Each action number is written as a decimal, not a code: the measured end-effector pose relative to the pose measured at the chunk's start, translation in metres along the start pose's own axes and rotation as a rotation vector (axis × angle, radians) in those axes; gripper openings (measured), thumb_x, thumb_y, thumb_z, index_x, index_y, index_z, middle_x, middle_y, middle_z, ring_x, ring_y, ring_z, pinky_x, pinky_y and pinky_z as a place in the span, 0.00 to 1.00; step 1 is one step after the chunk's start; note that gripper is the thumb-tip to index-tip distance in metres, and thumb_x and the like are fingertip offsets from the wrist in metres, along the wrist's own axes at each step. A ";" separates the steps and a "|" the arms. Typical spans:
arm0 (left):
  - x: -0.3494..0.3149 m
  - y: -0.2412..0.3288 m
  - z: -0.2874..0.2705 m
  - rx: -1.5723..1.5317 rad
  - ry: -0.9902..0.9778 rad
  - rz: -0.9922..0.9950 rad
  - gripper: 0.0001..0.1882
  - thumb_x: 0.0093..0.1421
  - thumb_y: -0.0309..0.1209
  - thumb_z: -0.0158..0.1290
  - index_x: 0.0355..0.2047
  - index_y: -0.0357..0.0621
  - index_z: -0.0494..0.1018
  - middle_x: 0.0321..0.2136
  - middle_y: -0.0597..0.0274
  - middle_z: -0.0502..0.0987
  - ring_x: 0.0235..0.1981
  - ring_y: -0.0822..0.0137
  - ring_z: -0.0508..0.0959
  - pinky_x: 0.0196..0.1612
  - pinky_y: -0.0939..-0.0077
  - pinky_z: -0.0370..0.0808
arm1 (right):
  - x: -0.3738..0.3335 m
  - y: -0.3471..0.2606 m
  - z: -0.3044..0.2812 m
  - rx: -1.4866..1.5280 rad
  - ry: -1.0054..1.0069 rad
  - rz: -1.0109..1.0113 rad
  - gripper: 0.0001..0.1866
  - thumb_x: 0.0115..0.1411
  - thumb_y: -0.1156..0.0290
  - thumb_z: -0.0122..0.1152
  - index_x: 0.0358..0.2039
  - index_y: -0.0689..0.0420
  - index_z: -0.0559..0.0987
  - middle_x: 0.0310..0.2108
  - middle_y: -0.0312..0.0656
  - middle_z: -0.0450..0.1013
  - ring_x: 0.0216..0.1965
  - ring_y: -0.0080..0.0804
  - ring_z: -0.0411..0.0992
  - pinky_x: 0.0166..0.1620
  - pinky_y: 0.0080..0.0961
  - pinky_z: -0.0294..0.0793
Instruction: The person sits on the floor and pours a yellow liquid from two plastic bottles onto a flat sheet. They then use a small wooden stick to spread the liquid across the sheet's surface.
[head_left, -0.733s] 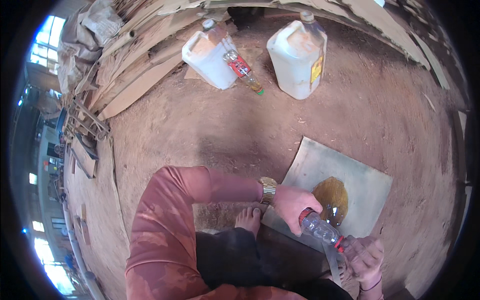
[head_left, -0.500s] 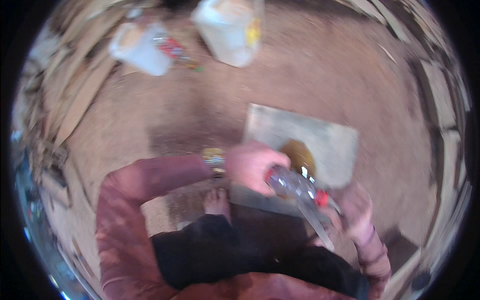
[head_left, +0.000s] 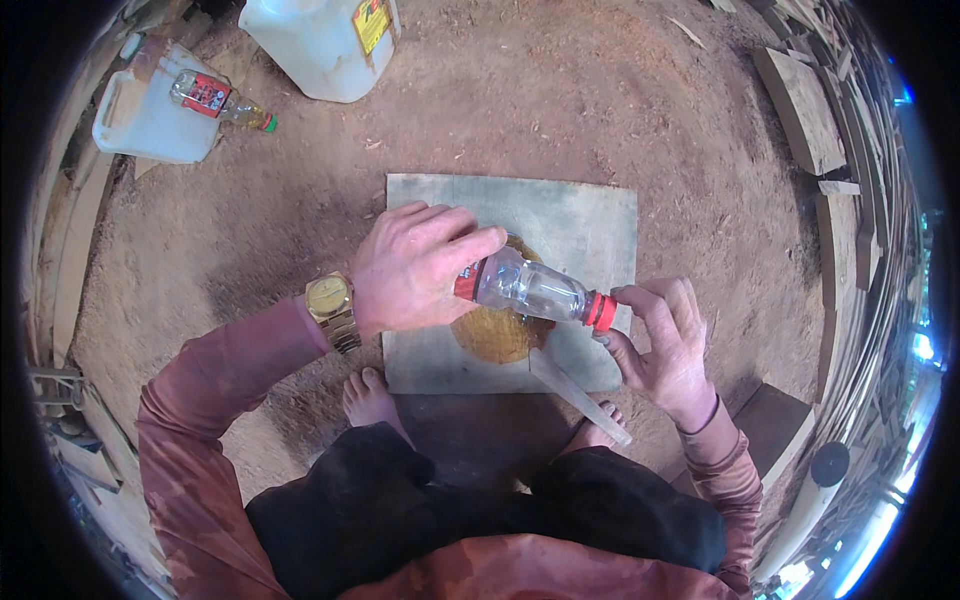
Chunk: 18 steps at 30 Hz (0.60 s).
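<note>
fingers of left hand (head_left: pixel 415 268) clenched round clear ribbed plastic bottle (head_left: pixel 525 287), right hand (head_left: pixel 665 345) fingers pinching its red cap (head_left: pixel 600 311)

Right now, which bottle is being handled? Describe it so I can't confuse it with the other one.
Find the grey board on the dirt, in front of the person's feet. Over it, the left hand grips a clear bottle lying sideways, with the right hand at its red cap. The other bottle lies far off on a white jug, untouched.
</note>
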<state>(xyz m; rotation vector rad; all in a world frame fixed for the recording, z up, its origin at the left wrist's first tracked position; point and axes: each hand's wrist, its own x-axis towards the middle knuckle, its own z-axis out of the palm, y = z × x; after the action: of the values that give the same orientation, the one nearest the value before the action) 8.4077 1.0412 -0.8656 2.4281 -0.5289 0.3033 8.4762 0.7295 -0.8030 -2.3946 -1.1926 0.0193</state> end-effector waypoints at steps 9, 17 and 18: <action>0.008 -0.004 0.000 0.225 -0.054 0.090 0.29 0.42 0.32 0.67 0.49 0.47 0.78 0.38 0.59 0.76 0.39 0.59 0.80 0.42 0.64 0.74 | -0.004 0.007 0.010 0.642 -0.352 0.566 0.28 0.72 0.44 0.52 0.44 0.61 0.80 0.28 0.49 0.71 0.36 0.49 0.74 0.37 0.40 0.75; 0.014 -0.007 0.005 0.129 -0.018 0.060 0.30 0.41 0.33 0.68 0.48 0.48 0.79 0.37 0.60 0.76 0.38 0.59 0.79 0.41 0.64 0.74 | 0.000 0.002 0.018 0.221 -0.039 0.147 0.24 0.72 0.48 0.55 0.43 0.60 0.78 0.35 0.49 0.72 0.36 0.44 0.73 0.36 0.36 0.74; 0.014 -0.008 0.007 0.165 -0.015 0.059 0.30 0.41 0.33 0.68 0.48 0.48 0.79 0.38 0.59 0.76 0.38 0.59 0.79 0.41 0.64 0.74 | -0.002 0.000 0.022 0.291 -0.042 0.244 0.23 0.73 0.48 0.54 0.43 0.58 0.78 0.34 0.48 0.72 0.35 0.43 0.73 0.36 0.36 0.74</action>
<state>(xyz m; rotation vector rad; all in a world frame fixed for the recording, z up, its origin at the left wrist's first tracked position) 8.4245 1.0386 -0.8701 2.5785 -0.6047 0.3672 8.4703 0.7367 -0.8225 -2.2720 -0.8418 0.3013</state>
